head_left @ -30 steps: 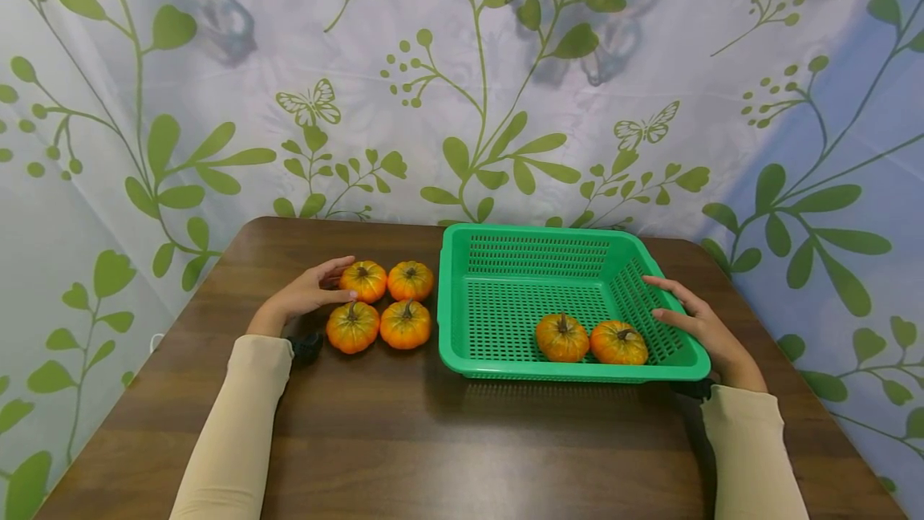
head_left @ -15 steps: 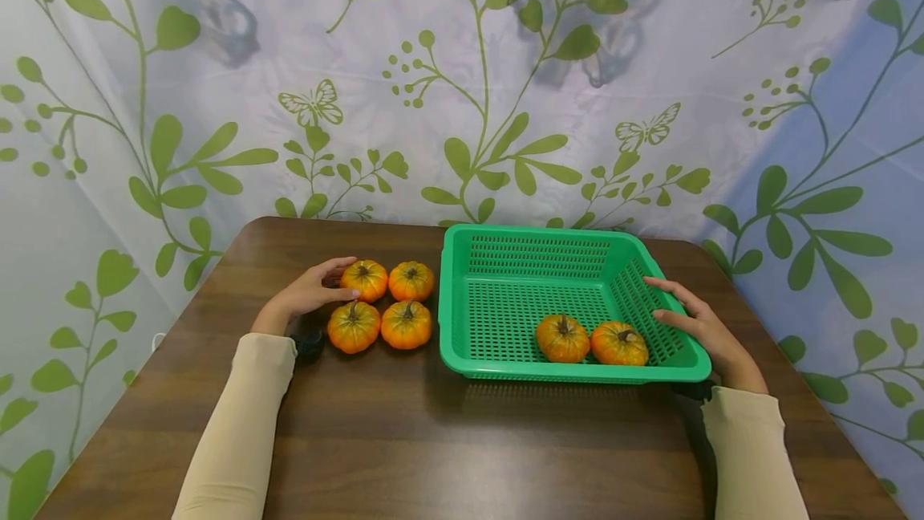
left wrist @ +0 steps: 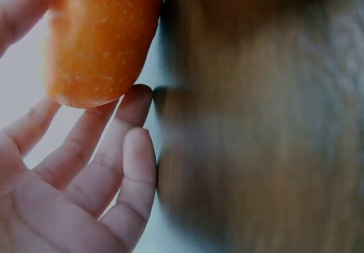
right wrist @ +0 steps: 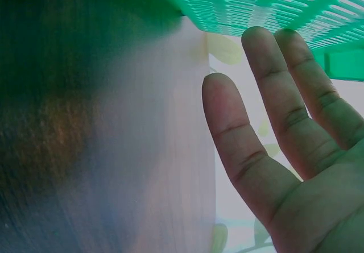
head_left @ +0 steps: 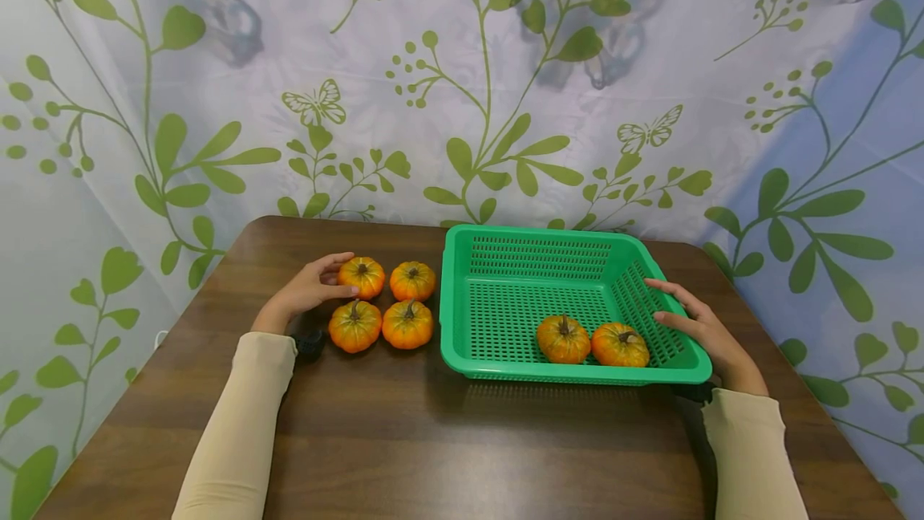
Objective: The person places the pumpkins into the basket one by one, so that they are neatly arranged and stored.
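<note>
My left hand (head_left: 305, 289) holds the back-left small orange pumpkin (head_left: 363, 278), thumb in front and fingers behind. In the left wrist view, the fingers lie against this pumpkin (left wrist: 105, 48). Three more pumpkins stand close by: one at back right (head_left: 413, 281), one at front left (head_left: 354, 327), one at front right (head_left: 408, 324). My right hand (head_left: 711, 339) grips the right side of a green plastic basket (head_left: 577, 373), thumb and forefinger over its rim. The right wrist view shows other fingers against the basket's outer wall (right wrist: 256, 8).
Two pumpkins, one left (head_left: 563, 339) and one right (head_left: 619, 344), sit in the basket's front right part. The brown wooden table (head_left: 462, 456) extends in front. A leaf-patterned cloth (head_left: 404, 103) hangs behind it. Black straps show at both wrists.
The back-left pumpkin has shifted slightly left and back in my left hand, widening the gap to its neighbour. The right hand and basket stay in place.
</note>
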`<action>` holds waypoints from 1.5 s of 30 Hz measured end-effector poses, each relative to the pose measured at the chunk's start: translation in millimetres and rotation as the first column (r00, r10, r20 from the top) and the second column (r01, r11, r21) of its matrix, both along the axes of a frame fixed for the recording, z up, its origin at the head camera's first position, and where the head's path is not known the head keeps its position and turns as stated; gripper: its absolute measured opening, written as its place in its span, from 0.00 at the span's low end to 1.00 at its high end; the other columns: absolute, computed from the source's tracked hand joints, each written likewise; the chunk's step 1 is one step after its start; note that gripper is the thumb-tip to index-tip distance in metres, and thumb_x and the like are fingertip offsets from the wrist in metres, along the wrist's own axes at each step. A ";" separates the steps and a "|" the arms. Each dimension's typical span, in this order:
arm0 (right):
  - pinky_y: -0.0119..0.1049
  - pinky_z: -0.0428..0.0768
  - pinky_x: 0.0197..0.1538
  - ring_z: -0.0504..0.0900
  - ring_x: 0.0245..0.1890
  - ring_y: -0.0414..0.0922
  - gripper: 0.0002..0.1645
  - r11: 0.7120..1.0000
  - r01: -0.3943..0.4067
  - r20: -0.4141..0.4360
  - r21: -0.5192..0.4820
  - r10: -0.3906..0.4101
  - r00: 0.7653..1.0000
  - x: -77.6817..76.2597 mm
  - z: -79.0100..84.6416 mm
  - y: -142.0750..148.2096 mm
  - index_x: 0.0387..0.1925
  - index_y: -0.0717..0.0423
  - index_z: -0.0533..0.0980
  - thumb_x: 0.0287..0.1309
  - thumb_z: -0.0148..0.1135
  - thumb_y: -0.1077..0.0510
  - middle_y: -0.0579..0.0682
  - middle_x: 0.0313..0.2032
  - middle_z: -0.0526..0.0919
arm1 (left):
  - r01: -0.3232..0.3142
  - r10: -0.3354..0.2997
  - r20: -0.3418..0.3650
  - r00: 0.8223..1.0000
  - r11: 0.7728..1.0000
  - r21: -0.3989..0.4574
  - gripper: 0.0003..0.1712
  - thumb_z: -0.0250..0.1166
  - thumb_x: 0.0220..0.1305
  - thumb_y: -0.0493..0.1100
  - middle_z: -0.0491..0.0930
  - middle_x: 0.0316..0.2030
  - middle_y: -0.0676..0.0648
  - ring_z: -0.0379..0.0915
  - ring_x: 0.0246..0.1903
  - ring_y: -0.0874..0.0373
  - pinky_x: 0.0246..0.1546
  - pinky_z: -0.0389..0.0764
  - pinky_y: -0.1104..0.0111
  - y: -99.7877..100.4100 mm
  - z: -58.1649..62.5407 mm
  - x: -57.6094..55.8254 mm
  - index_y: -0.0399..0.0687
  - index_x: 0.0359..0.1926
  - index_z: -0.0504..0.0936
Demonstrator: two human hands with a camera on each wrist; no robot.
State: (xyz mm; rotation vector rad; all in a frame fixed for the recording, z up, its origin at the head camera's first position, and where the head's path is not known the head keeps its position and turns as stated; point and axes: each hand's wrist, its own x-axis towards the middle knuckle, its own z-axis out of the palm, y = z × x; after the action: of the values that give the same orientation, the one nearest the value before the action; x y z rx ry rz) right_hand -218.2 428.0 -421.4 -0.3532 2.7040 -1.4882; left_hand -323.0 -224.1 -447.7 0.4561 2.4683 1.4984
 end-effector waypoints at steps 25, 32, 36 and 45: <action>0.22 0.73 0.54 0.60 0.68 0.32 0.36 1.000 -0.008 -0.003 -0.014 0.008 1.000 1.3 1.1 -0.7 0.85 0.46 0.60 0.83 0.54 0.57 0.69 0.84 0.47 | -0.063 0.065 -0.040 0.997 0.997 0.044 0.45 0.71 0.74 0.36 0.58 0.80 0.26 0.59 0.75 0.26 0.76 0.62 0.37 -5.2 9.1 5.3 0.31 0.83 0.58; 0.23 0.74 0.54 0.60 0.66 0.29 0.36 1.000 -0.016 0.003 -0.026 0.016 1.000 2.2 1.1 -1.4 0.85 0.47 0.60 0.83 0.54 0.57 0.68 0.84 0.46 | -0.081 0.084 -0.064 0.994 0.995 0.059 0.45 0.70 0.73 0.35 0.59 0.79 0.26 0.60 0.74 0.27 0.76 0.63 0.37 -9.5 15.3 5.6 0.31 0.83 0.58; 0.23 0.74 0.55 0.60 0.67 0.29 0.36 1.000 -0.015 0.000 -0.018 0.015 1.000 2.6 0.7 -1.1 0.86 0.46 0.60 0.83 0.54 0.57 0.67 0.84 0.47 | -0.090 0.095 -0.074 0.993 0.994 0.065 0.45 0.70 0.73 0.34 0.61 0.78 0.27 0.63 0.73 0.28 0.75 0.65 0.38 -9.7 21.5 8.9 0.31 0.83 0.58; 0.24 0.73 0.55 0.60 0.72 0.41 0.37 1.000 -0.007 0.010 -0.005 0.007 1.000 3.3 1.0 -0.9 0.86 0.45 0.59 0.83 0.54 0.56 0.67 0.84 0.46 | -0.099 0.107 -0.101 0.989 0.992 0.080 0.46 0.71 0.73 0.35 0.61 0.79 0.29 0.64 0.72 0.28 0.75 0.64 0.38 -5.9 38.2 15.1 0.35 0.84 0.59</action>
State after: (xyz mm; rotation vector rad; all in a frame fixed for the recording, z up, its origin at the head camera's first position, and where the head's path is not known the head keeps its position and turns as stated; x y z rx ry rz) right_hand -214.9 427.0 -420.4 -0.3542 2.6892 -1.4911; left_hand -307.9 -230.0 -409.5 0.4369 2.5589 1.6519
